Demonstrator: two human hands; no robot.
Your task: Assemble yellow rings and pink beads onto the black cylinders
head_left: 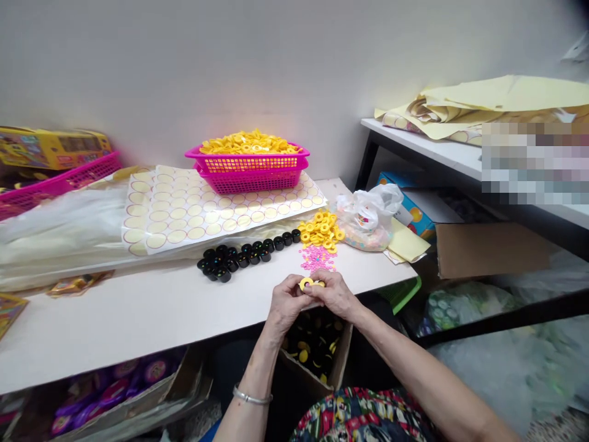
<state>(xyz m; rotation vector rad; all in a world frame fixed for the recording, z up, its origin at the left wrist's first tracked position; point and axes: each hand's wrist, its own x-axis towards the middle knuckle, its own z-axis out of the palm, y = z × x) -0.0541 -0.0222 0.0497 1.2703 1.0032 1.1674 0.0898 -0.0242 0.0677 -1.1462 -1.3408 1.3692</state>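
Both my hands meet over the table's front edge, fingers pinched together. My left hand grips a small yellow plastic ring, with a spot of pink showing at its centre. Fingers of my right hand close around a second small yellow piece beside the ring; its shape is partly hidden. Just beyond my hands lie loose pink beads, and behind them a pile of yellow rings. Several round black pieces stand in rows to the left. Below my hands, a cardboard box holds black and yellow pieces.
Stacked pink baskets heaped with yellow pieces stand on sticker sheets at the back. A tied plastic bag sits right of the rings. A higher white shelf bears paper, and a box with purple packages is lower left.
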